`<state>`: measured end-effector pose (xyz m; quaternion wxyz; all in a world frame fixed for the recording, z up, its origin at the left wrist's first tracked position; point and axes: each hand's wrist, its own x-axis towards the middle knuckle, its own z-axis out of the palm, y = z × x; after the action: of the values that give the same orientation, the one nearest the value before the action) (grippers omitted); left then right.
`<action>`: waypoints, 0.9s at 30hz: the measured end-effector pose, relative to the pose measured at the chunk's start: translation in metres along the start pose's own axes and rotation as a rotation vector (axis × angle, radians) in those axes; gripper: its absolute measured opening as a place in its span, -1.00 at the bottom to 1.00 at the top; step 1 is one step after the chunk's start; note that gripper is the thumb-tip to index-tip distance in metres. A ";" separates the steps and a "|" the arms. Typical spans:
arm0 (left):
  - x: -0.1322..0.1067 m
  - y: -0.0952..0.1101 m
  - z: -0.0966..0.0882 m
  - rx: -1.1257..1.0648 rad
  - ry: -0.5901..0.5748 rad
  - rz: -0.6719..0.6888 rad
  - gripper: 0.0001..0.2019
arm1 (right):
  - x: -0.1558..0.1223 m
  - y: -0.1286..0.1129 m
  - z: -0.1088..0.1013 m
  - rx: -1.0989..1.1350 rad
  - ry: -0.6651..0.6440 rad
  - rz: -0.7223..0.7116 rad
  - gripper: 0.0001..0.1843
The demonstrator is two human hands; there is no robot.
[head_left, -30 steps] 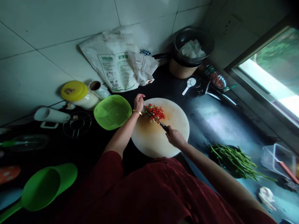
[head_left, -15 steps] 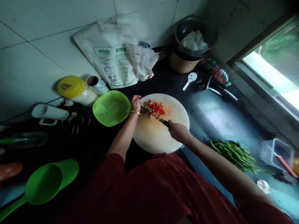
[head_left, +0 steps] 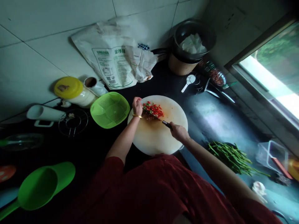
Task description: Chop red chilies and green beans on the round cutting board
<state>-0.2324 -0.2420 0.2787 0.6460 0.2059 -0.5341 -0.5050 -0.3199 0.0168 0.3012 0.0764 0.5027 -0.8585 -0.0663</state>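
Note:
A round white cutting board (head_left: 158, 143) lies in front of me, with a heap of chopped red and green chili peppers (head_left: 154, 109) near its far left side. My right hand (head_left: 179, 132) is closed around the dark handle of a kitchen knife (head_left: 166, 124). The blade slants left along the near edge of the chopped peppers. At the blade's far end is my left hand (head_left: 137, 106), its fingers curled and pressed on the tip. A gold bangle circles that wrist. Part of the blade is hard to make out against the peppers.
Left of the board sits a green plastic basket (head_left: 109, 110), beside a yellow-lidded jar (head_left: 72, 90). A green ladle (head_left: 37, 188) lies at lower left. Behind stand a printed bag (head_left: 114, 67) and a stacked pot (head_left: 182, 65). Green beans (head_left: 230, 157) lie to the right.
The knife handle and my right hand have shifted slightly right and nearer to me. My left hand stays at the blade's far end; the whole view has moved a little.

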 end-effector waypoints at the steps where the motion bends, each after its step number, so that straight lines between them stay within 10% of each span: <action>1: 0.000 0.001 0.000 0.006 0.002 0.020 -0.83 | 0.001 0.001 -0.001 0.007 -0.003 0.000 -0.75; 7: 0.013 -0.004 0.007 -0.018 0.081 -0.062 -0.81 | 0.015 0.012 -0.031 -0.079 0.069 -0.049 -0.71; 13: 0.007 0.003 0.012 0.015 0.041 0.042 -0.82 | 0.023 0.022 -0.012 -0.034 0.038 -0.014 -0.72; 27: 0.018 0.005 0.016 0.051 0.129 0.035 -0.82 | 0.044 0.036 -0.041 -0.083 0.085 -0.069 -0.68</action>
<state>-0.2460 -0.2517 0.2973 0.6824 0.2452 -0.5074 -0.4656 -0.3640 -0.0056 0.3507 0.1314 0.5307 -0.8332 -0.0830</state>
